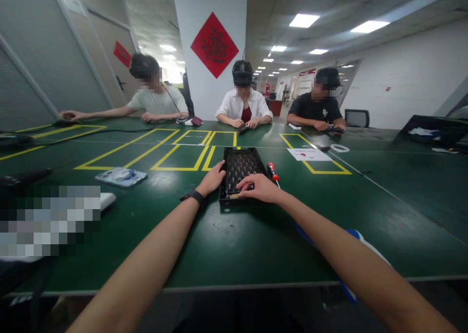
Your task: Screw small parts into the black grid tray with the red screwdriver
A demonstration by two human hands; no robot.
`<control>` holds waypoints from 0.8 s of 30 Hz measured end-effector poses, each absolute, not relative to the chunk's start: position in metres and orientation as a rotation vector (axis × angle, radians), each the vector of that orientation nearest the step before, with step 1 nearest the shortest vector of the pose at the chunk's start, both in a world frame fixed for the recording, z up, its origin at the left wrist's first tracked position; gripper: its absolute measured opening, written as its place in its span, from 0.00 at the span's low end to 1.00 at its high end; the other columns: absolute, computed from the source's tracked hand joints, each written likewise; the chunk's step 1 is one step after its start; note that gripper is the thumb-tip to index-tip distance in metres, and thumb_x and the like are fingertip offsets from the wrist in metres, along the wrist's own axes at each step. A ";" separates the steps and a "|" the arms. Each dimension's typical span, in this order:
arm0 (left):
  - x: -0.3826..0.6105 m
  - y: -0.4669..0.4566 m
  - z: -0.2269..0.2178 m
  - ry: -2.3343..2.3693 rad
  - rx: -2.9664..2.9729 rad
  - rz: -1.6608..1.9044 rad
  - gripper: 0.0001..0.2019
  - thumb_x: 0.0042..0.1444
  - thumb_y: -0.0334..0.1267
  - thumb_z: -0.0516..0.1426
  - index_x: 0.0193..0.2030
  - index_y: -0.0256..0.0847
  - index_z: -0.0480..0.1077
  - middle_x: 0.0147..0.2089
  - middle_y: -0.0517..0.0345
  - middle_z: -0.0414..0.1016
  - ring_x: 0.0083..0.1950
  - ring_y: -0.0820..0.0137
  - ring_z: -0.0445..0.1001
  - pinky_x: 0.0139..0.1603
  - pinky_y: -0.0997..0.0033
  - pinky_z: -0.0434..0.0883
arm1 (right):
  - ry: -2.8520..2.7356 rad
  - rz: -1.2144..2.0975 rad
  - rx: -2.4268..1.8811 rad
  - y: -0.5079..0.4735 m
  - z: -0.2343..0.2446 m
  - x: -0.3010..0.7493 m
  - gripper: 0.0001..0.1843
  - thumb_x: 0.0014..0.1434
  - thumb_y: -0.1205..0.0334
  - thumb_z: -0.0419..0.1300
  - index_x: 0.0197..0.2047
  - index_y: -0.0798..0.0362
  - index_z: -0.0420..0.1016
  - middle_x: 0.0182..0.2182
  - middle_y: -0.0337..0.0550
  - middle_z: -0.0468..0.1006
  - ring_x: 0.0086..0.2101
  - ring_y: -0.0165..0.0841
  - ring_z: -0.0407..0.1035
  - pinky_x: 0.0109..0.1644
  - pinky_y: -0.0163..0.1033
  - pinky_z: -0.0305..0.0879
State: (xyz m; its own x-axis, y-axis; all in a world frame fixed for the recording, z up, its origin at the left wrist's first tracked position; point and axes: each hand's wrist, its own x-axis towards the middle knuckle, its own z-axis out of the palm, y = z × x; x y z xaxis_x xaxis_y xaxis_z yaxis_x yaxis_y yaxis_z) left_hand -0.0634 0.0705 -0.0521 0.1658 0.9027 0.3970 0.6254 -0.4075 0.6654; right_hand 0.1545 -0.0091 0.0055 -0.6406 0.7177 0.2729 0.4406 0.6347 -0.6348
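A shallow black tray point(242, 158) with rows of small compartments lies on the green table in front of me. My left hand point(213, 178), a dark band on its wrist, grips the tray's left side. Over the tray's near right part is my right hand point(260, 187), its fingers bent and close together, reaching down toward the near end. A small yellowish piece point(233, 195) shows beside those fingertips; whether they hold anything is too small to tell. Right of the tray, a red-handled screwdriver point(272, 171) rests on the table, apart from my hand.
Yellow tape marks point(183, 168) cross the green table point(175, 255). A phone point(121, 176) lies to the left, a paper sheet point(308, 154) and a roll of white tape point(340, 148) to the right. Three people sit across the table, one point(244, 104) straight ahead.
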 end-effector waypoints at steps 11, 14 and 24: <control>-0.062 0.070 -0.051 1.453 2.081 1.102 0.29 0.51 0.33 0.46 0.63 0.35 0.55 0.65 0.53 0.56 0.66 0.66 0.53 0.67 0.64 0.49 | -2.340 0.753 -0.893 -0.007 0.004 0.155 0.18 0.47 0.57 0.64 0.41 0.57 0.76 0.30 0.43 0.80 0.32 0.31 0.73 0.42 0.35 0.64; -0.062 0.068 -0.051 1.463 2.092 1.093 0.29 0.52 0.33 0.46 0.63 0.33 0.55 0.65 0.52 0.56 0.66 0.65 0.53 0.66 0.64 0.50 | -2.352 0.752 -0.905 -0.007 0.003 0.156 0.18 0.47 0.57 0.64 0.41 0.57 0.76 0.30 0.43 0.79 0.32 0.31 0.73 0.41 0.35 0.64; -0.033 -0.044 0.007 1.534 2.129 1.368 0.27 0.57 0.44 0.41 0.64 0.44 0.54 0.58 0.57 0.66 0.61 0.59 0.60 0.62 0.51 0.60 | -2.331 0.739 -0.846 -0.007 0.004 0.155 0.16 0.48 0.59 0.63 0.40 0.57 0.76 0.31 0.43 0.79 0.32 0.31 0.72 0.40 0.35 0.65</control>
